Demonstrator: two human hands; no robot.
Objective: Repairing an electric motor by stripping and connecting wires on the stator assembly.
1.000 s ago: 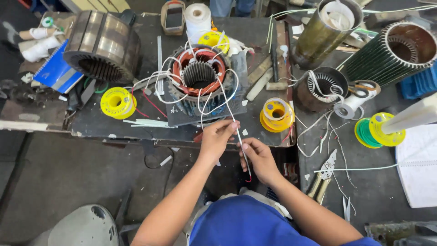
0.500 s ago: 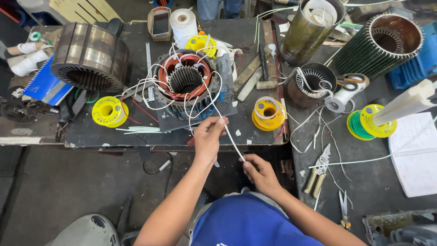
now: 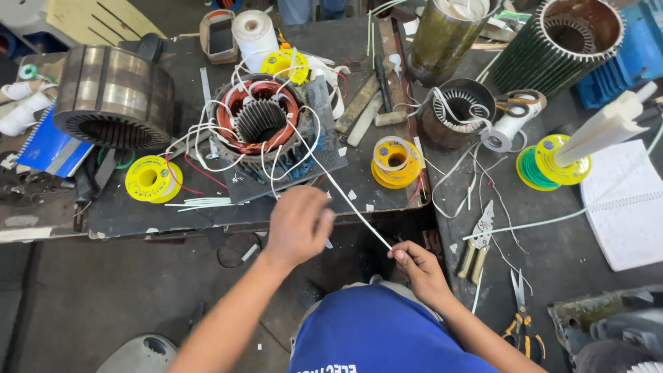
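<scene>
A white sleeved wire [image 3: 352, 204] was held taut between 2 hands: the left hand [image 3: 298, 224] was closed around it near the bench edge [image 3: 207, 224], and the right hand [image 3: 414, 266] pinched its free end lower down. The wire ran back to the copper-wound motor core [image 3: 259, 121]. A hard pull could probably snag the loose white leads [image 3: 200, 135] or tear the sleeve

We see a thin white sleeved wire [image 3: 352, 204] (pulled taut) slanting from the copper-wound stator [image 3: 259, 124] nearward, rightward.
</scene>
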